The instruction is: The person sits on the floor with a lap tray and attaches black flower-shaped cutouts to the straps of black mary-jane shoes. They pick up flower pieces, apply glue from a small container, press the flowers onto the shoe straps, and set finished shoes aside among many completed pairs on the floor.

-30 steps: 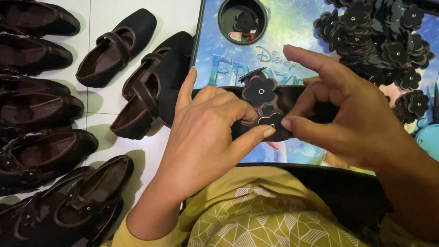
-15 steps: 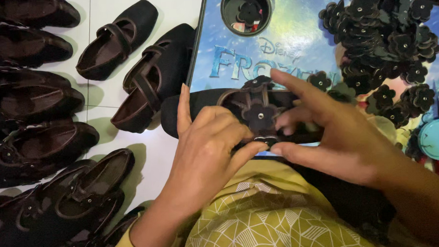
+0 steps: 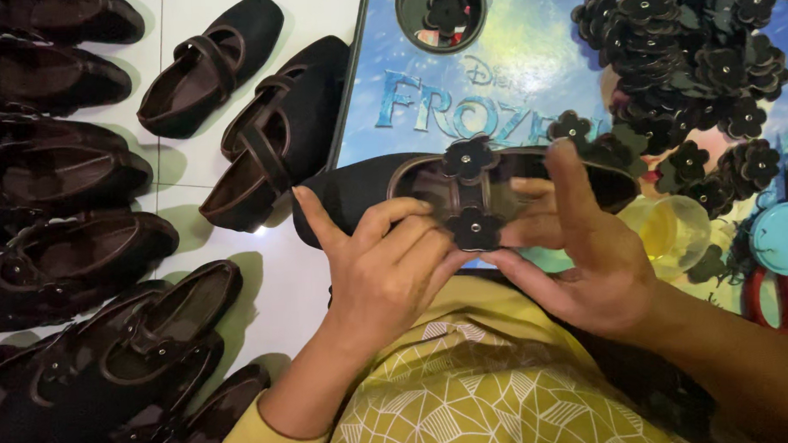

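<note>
Item: black shoe (image 3: 358, 192), strap type, lying across the picture board (image 3: 529, 77) in front of the person, toe pointing to the left, being held by both hands just above the lap.

Left hand (image 3: 387, 274): fingers are curling round the near side of the shoe, fingertips pressing beside the lower flower (image 3: 474, 227) on the strap; thumb is pointing up against the toe part.

Right hand (image 3: 587, 258): fingers are closing on the shoe from the heel side, the forefinger stretching up over the opening, the thumb meeting the lower flower from below. Both hands are gripping the same shoe.

Upper flower (image 3: 467, 158): black, with a small pale stud at its centre, sitting on the far end of the same strap.

Loose flowers (image 3: 694, 54): a black heap lying on the board at the upper right, well apart from the hands.

Round tin (image 3: 442, 14): dark, sitting at the top edge of the board, holding what seem to be more small pieces.

Clear cup (image 3: 674, 229): holding something yellowish, standing just beside the right hand.

Other shoes (image 3: 72, 250): dark pairs lying in rows on the white tiled floor (image 3: 265, 287) to the left.

Yellow patterned cloth (image 3: 470, 393): covering the lap beneath the hands.
</note>
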Motion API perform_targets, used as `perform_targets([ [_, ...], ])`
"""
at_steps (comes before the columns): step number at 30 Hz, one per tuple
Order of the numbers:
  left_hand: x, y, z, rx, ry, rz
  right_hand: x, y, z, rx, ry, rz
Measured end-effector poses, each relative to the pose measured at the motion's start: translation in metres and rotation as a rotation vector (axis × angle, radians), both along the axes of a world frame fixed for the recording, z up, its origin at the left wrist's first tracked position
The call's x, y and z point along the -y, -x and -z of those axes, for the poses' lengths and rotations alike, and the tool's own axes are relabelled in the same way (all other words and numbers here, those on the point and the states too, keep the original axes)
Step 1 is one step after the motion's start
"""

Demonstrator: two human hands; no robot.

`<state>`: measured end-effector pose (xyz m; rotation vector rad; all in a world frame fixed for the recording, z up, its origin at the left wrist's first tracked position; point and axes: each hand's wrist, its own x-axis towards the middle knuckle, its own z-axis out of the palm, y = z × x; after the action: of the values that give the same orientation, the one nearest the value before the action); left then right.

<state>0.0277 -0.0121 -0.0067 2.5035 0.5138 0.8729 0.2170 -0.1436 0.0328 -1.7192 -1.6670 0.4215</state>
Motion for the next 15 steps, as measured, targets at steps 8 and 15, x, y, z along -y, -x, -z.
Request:
perform_targets([
  [8, -0.002, -0.014, 0.011, 0.045, -0.075, -0.049, -0.005, -0.011, 0.004, 0.032, 0.061, 0.020],
  [15, 0.002, -0.011, 0.004, 0.045, 0.063, -0.041, -0.010, -0.016, 0.007, 0.072, 0.125, -0.044],
])
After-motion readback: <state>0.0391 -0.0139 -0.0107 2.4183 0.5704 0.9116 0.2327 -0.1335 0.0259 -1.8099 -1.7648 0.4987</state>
